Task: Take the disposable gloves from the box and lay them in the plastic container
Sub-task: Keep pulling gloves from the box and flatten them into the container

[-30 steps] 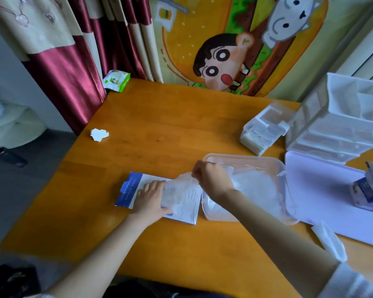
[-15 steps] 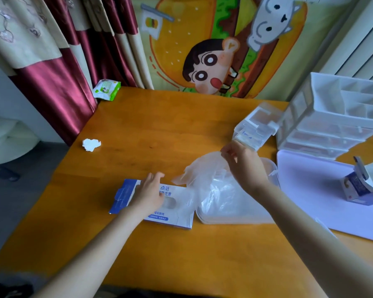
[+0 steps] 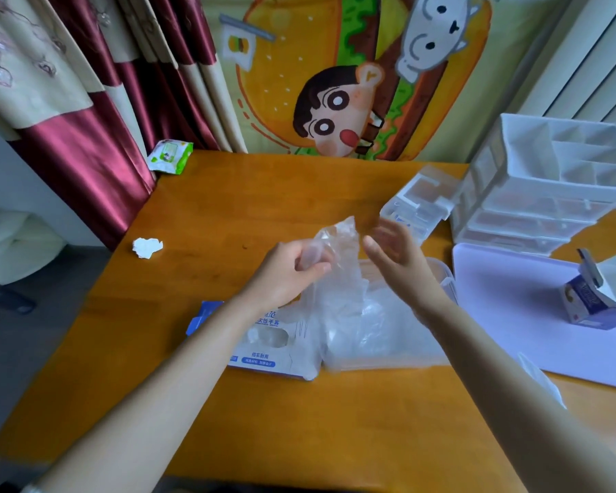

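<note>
One seemingly wooden table [image 3: 264,208], glove [image 3: 339,240] above; curtains [image 3: 86,137].

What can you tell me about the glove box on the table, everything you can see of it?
The glove box is a flat white cardboard carton with blue print, lying face up on the wooden table. An oval hole is cut in its top, and a blue end flap is open at its left. Clear glove film drapes over its right end, beside the plastic container. The left forearm crosses above it.
</note>
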Demonstrator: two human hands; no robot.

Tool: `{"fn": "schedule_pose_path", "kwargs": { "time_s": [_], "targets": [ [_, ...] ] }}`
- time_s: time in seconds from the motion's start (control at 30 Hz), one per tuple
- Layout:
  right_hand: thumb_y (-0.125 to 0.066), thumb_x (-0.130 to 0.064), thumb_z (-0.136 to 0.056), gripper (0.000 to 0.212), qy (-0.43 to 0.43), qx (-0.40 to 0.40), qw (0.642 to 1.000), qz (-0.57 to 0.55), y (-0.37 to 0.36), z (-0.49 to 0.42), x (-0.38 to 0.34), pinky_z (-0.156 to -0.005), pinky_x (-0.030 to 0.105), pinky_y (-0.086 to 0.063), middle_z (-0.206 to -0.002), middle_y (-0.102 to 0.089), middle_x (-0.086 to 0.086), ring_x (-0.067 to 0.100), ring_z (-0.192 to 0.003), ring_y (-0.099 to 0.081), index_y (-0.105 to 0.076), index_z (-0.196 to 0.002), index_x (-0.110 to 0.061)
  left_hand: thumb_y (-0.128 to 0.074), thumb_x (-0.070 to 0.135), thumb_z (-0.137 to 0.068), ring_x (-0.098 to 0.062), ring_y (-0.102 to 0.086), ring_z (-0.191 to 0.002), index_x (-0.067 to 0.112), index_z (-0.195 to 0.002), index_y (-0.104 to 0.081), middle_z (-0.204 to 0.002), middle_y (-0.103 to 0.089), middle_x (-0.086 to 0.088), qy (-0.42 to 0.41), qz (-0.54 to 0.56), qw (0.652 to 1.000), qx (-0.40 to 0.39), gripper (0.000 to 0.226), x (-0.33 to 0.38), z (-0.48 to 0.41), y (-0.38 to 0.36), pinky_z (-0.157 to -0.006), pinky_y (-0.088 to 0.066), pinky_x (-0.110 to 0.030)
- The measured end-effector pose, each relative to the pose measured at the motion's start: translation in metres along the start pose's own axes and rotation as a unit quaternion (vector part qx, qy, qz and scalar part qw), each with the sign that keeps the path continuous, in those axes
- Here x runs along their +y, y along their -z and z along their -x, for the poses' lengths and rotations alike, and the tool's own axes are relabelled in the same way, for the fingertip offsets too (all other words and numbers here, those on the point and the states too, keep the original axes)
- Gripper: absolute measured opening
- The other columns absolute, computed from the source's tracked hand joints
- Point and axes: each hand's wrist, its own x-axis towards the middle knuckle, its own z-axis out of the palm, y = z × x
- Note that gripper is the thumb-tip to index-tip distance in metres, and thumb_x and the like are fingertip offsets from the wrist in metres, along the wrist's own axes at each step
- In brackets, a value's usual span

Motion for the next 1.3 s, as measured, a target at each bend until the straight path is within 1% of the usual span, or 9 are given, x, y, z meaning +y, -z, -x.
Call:
{"fn": "schedule_pose_path", "kwargs": {
  "time_s": [0.07, 0.17, 0.37, 0.53, 0.7, 0.93, 1.1, 1.17, 1.3],
  "targets": [
    [-0.053, -0.058, -0.073, 0.083, -0.114, -0.083, 0.988, -0.068, 0.000, 0.008, 0.011, -0.090, 0.023, -0.046, -0.130, -0.051, -0.002, 0.012, -0.115, -0.052, -0.037, -0.140, -0.012, -0.060, 0.011, -0.092, -0.006, -0.062, -0.079, 0.018, -0.088, -0.067, -0.088, -0.068, -0.002, 0.013, 0.065, 0.998, -0.016, 0.011, 0.005, 0.003, 0.001, -0.066, -0.051, -0.018],
    [-0.061, -0.051, -0.075, 0.068, -0.123, -0.179, 0.969, -0.117, -0.001, 0.013, 0.020, -0.084, 0.028, -0.050, -0.106, -0.064, 0.003, 0.016, -0.098, -0.060, -0.053, -0.124, -0.004, -0.059, 0.009, -0.093, 0.009, -0.055, -0.064, 0.007, -0.091, -0.065, -0.076, -0.061, 0.013, 0.021, 0.102, 0.994, -0.030, 0.007, 0.007, 0.005, 0.000, -0.056, -0.041, -0.007],
    [-0.068, -0.011, -0.081, 0.009, -0.110, -0.060, 0.970, -0.207, 0.004, 0.007, 0.016, -0.065, 0.019, -0.052, -0.068, -0.064, -0.001, 0.007, -0.063, -0.062, -0.063, -0.086, -0.007, -0.059, 0.016, -0.093, -0.003, -0.055, -0.067, 0.008, -0.094, -0.059, -0.081, -0.059, 0.002, 0.081, 0.025, 0.996, -0.011, 0.008, -0.012, 0.005, 0.004, -0.061, -0.045, -0.013],
    [-0.071, -0.003, -0.080, 0.013, -0.006, 0.008, 0.999, -0.035, 0.019, 0.004, 0.002, -0.056, 0.007, -0.045, -0.070, -0.063, -0.003, -0.006, -0.057, -0.060, -0.060, -0.085, -0.006, -0.065, 0.022, -0.089, -0.018, -0.047, -0.118, 0.018, -0.128, -0.044, -0.134, -0.045, -0.001, 0.166, -0.139, 0.976, 0.027, 0.045, -0.029, 0.003, 0.008, -0.096, -0.040, -0.031],
    [-0.077, -0.012, -0.077, 0.023, 0.133, -0.110, 0.962, 0.211, 0.019, 0.008, -0.012, -0.062, -0.001, -0.038, -0.076, -0.062, -0.012, -0.009, -0.067, -0.058, -0.066, -0.097, -0.012, -0.076, 0.023, -0.079, -0.004, -0.021, -0.135, 0.035, -0.145, -0.027, -0.149, -0.028, 0.014, -0.049, -0.176, 0.983, -0.033, 0.083, 0.013, 0.002, -0.001, -0.108, -0.018, -0.027],
    [-0.084, -0.014, -0.067, 0.044, 0.099, -0.101, 0.982, 0.127, 0.019, 0.009, 0.003, -0.071, 0.015, -0.051, -0.090, -0.060, -0.014, 0.004, -0.082, -0.062, -0.049, -0.093, -0.022, -0.069, 0.018, -0.086, -0.014, -0.058, -0.080, 0.012, -0.096, -0.065, -0.089, -0.066, 0.003, -0.042, -0.198, 0.978, -0.051, 0.012, 0.029, -0.012, -0.008, -0.070, -0.045, -0.025],
    [-0.080, -0.010, -0.072, 0.024, 0.068, -0.145, 0.971, 0.176, 0.030, 0.007, 0.027, -0.077, 0.017, -0.049, -0.082, -0.065, -0.012, 0.003, -0.078, -0.062, -0.061, -0.078, -0.024, -0.065, 0.012, -0.086, -0.017, -0.063, -0.097, -0.002, -0.070, -0.051, -0.092, -0.067, 0.015, 0.005, -0.133, 0.989, -0.063, 0.025, 0.015, -0.021, -0.004, -0.087, -0.048, -0.031],
    [-0.079, -0.010, -0.074, 0.018, 0.060, -0.124, 0.973, 0.184, 0.036, 0.004, 0.030, -0.069, 0.010, -0.042, -0.077, -0.065, -0.011, -0.002, -0.071, -0.060, -0.063, -0.073, -0.019, -0.064, 0.012, -0.086, -0.026, -0.062, -0.101, 0.011, -0.063, -0.052, -0.096, -0.069, 0.002, 0.026, -0.122, 0.991, -0.055, 0.026, 0.005, -0.027, -0.002, -0.090, -0.048, -0.041],
    [-0.074, -0.008, -0.079, 0.013, 0.065, -0.034, 0.975, 0.208, 0.051, -0.009, 0.018, -0.056, 0.011, -0.035, -0.066, -0.057, -0.013, -0.002, -0.062, -0.053, -0.064, -0.071, -0.011, -0.063, 0.014, -0.089, -0.018, -0.060, -0.098, 0.016, -0.080, -0.062, -0.095, -0.064, 0.008, 0.040, -0.108, 0.993, -0.022, 0.010, 0.004, -0.043, -0.005, -0.075, -0.047, -0.018]
  ]
}}
